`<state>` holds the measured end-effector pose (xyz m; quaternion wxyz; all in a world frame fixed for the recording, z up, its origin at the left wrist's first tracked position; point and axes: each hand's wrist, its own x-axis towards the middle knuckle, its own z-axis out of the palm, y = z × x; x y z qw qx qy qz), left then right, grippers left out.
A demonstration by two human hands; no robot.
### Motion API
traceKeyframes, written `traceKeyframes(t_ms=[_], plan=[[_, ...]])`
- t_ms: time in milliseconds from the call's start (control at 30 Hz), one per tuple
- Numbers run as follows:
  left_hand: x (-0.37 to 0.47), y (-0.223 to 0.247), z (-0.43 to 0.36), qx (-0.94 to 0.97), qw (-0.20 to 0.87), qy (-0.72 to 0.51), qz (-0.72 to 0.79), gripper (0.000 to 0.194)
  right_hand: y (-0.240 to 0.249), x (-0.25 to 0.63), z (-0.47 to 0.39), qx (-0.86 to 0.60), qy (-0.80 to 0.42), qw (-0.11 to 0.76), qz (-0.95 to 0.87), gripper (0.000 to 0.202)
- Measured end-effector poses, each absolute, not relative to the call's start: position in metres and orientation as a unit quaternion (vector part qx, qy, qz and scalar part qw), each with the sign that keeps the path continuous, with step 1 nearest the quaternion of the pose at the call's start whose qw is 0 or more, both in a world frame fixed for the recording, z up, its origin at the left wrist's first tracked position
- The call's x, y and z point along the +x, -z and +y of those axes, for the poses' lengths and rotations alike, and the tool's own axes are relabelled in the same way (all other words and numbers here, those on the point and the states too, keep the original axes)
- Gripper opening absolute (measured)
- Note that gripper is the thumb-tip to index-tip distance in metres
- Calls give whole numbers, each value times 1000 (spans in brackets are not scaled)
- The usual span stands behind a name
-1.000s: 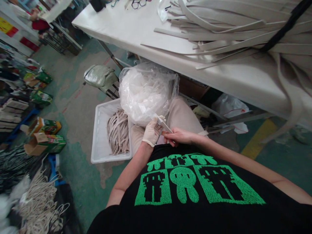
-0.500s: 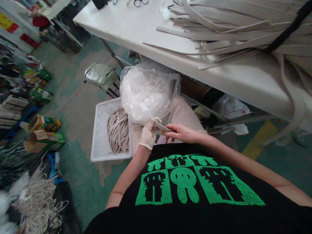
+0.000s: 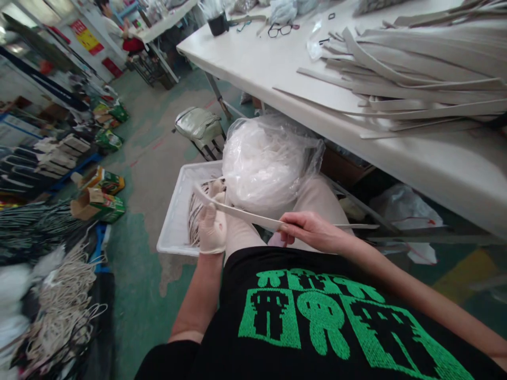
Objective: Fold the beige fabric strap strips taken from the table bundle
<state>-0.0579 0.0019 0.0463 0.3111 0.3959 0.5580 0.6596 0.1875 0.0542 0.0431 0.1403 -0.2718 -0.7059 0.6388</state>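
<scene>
A long, flat beige strap (image 3: 249, 216) runs across my lap. My right hand (image 3: 307, 228), bare, pinches it between thumb and fingers, and its tail sticks out to the right past the wrist. My left hand (image 3: 214, 227), in a thin pale glove, is at the strap's left part with its fingers apart; the strap crosses it and its end curves up beyond. Below and behind that hand, a white plastic bin (image 3: 171, 232) holds a pile of similar strips (image 3: 194, 219). A clear plastic bag of whitish material (image 3: 265, 163) rests against my knees.
A white table (image 3: 253, 74) bears a large bundle of beige strips (image 3: 415, 68), eyeglasses (image 3: 279, 30) and a black cup (image 3: 217, 24). A covered stool (image 3: 200, 124) stands beyond the bin. Cartons (image 3: 97, 206) and heaped cords (image 3: 59, 306) lie at left. Another person (image 3: 114, 29) sits far off.
My left hand has moved left, away from my right hand, and its fingers have opened. More of the strap now shows between and beyond the hands. The view has shifted left and up.
</scene>
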Motion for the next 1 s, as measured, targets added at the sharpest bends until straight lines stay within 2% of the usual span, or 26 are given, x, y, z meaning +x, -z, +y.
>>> traceKeyframes(t_ms=[133,200,400,567,700,833,900,1000], plan=[[-107,-70,-35,468,91,-688,547,27,-51,166,51,-232,-612,98,-750,34],[-119,-68,-51,435,73,-711,548,25,-52,156,49,-225,-605,88,-759,34],[-108,-32,-73,83,331,-770,540,27,-56,156,49,-265,-598,94,-750,24],[-61,-23,-70,-72,444,-766,459,24,-60,146,48,-255,-579,90,-769,30],[-42,-28,-62,-82,498,-753,422,26,-51,127,45,-229,-596,80,-766,38],[-53,-32,-59,-71,465,-777,418,26,-50,136,51,-228,-615,104,-748,46],[-55,-31,-58,-66,450,-786,419,23,-51,141,54,-248,-616,120,-738,46],[-43,-27,-54,-33,483,-773,410,20,-49,136,55,-258,-600,125,-747,43]])
